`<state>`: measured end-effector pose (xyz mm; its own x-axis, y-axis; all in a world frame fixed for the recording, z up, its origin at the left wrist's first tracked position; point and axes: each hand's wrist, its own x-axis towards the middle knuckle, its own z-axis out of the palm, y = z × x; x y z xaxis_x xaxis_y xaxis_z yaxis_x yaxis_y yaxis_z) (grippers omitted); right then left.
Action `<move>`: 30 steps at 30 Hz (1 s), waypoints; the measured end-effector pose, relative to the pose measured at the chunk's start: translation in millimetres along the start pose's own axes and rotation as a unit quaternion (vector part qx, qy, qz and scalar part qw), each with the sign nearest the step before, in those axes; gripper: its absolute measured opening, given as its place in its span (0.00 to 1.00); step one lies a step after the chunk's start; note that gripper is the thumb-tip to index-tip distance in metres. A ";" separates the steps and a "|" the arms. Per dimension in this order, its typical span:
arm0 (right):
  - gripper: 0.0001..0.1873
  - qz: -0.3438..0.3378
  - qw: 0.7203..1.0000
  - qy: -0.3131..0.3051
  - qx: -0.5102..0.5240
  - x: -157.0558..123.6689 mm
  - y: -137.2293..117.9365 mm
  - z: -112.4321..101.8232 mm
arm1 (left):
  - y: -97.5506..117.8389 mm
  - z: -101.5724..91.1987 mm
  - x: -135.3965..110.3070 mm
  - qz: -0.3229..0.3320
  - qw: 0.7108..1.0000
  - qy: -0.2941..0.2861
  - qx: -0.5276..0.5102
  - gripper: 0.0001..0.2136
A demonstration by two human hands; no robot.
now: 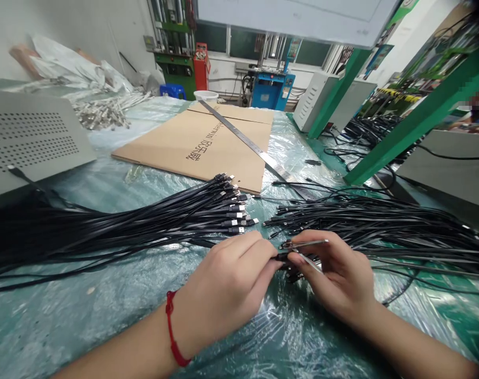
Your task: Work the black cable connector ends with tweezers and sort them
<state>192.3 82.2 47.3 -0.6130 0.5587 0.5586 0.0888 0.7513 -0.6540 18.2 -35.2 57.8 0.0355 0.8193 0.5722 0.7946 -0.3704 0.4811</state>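
My left hand [235, 284], with a red string bracelet on its wrist, pinches the end of a black cable [279, 257] between thumb and fingertips. Close against it, my right hand [338, 273] grips slim metal tweezers [310, 243], whose two arms spread apart over the fingers. The tweezers meet the cable end, but the exact contact is too small to make out. Behind my left hand lies a bundle of black USB cables [164, 213] with plugs facing right. Beyond my right hand, more black cables [381, 221] point their small ends left.
A flat cardboard sheet [223, 142] lies farther back, with a long metal ruler [239, 134] across it. Plastic film [125, 316] covers the green table. A perforated grey metal box [30, 137] stands left; a green post [413, 126] rises at right.
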 end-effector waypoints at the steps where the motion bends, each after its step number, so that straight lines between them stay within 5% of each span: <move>1: 0.09 0.050 0.998 -0.010 0.045 2.0 -0.7 1.1 | -1.3 -0.4 0.4 0.008 1.000 -0.004 0.014 0.05; 5: 0.13 0.247 0.927 -0.088 0.268 12.4 -3.8 5.6 | -7.6 -1.7 1.1 0.053 0.996 -0.006 0.070 0.08; 7: 0.15 0.279 0.905 -0.118 0.299 14.2 -3.5 7.0 | -9.8 -2.8 0.6 0.069 0.994 0.002 0.088 0.09; 9: 0.13 0.242 0.934 -0.091 0.246 11.9 -1.9 6.8 | -10.8 -4.0 0.1 0.075 0.992 0.005 0.103 0.09; 12: 0.07 0.072 0.994 -0.007 0.084 4.2 0.4 3.0 | -10.4 -5.0 0.1 0.073 0.992 -0.010 0.105 0.09; 15: 0.16 -0.106 0.994 -0.007 0.003 0.4 -1.5 -1.8 | -9.6 -5.4 1.0 0.074 0.992 -0.019 0.099 0.11; 17: 0.19 -0.163 0.986 -0.024 -0.006 2.3 -5.0 -3.3 | -9.2 -5.6 1.6 0.073 0.992 -0.023 0.097 0.11; 30: 0.20 -0.176 0.984 -0.038 -0.014 4.5 -6.0 -0.8 | -8.9 -5.8 2.0 0.079 0.992 -0.029 0.093 0.10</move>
<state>189.7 80.4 54.1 -0.6663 0.2360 0.7074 -0.1177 0.9034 -0.4123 7.7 -32.8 58.5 0.1986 0.7836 0.5887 0.8740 -0.4134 0.2555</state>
